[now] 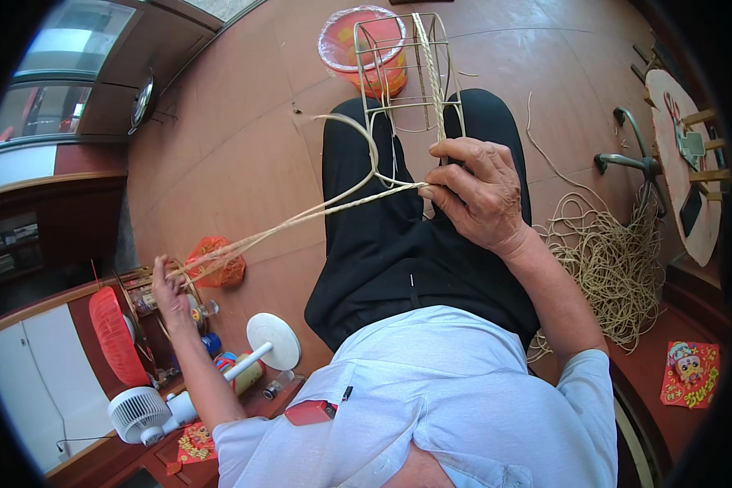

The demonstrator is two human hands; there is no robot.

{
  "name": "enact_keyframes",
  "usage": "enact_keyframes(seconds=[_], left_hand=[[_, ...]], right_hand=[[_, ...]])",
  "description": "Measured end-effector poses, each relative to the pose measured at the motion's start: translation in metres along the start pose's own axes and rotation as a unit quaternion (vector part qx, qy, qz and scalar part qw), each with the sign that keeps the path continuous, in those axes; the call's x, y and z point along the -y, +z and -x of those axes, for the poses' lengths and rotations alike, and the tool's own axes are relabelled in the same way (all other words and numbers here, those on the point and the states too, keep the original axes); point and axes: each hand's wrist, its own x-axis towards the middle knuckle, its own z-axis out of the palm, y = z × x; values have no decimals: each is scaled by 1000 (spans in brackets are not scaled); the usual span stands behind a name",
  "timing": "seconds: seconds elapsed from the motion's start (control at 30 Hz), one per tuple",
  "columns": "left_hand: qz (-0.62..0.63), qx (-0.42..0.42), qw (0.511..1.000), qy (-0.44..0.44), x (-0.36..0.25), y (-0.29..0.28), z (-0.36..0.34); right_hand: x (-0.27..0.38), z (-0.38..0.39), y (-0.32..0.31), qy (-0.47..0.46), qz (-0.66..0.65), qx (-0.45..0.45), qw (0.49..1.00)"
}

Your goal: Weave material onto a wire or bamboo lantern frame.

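Observation:
A box-shaped wire frame (pixel 407 104) stands at my knees, with a braided cord (pixel 429 61) running along its top. My right hand (pixel 478 191) is closed at the frame's near end, thumb and fingers pinching the cord where it meets the wire. From there, strands of twisted cord (pixel 301 217) stretch taut to the left. Far out at the left, my left hand (pixel 171 289) is closed around their other end. A loose cord tail (pixel 358 130) curls up beside the frame.
A red bucket (pixel 333 50) with a plastic liner stands behind the frame. A big heap of loose cord (pixel 606 272) lies at right, near a wooden stool top (pixel 679 163). A white fan (pixel 141 413), an orange mesh bag (pixel 220 264) and a red basket (pixel 112 333) are at left.

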Motion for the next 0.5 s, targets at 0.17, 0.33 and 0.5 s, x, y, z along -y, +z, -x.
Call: enact_keyframes(seconds=[0.17, 0.33, 0.5], left_hand=[[5, -178, 984, 4, -2, -200, -74], [-102, -381, 919, 7, -52, -250, -101], [-182, -266, 936, 143, -71, -167, -93]], right_hand=[[2, -6, 6, -12, -21, 7, 1000], [-3, -1, 7, -9, -52, 0, 999], [0, -8, 6, -3, -73, 4, 997]])
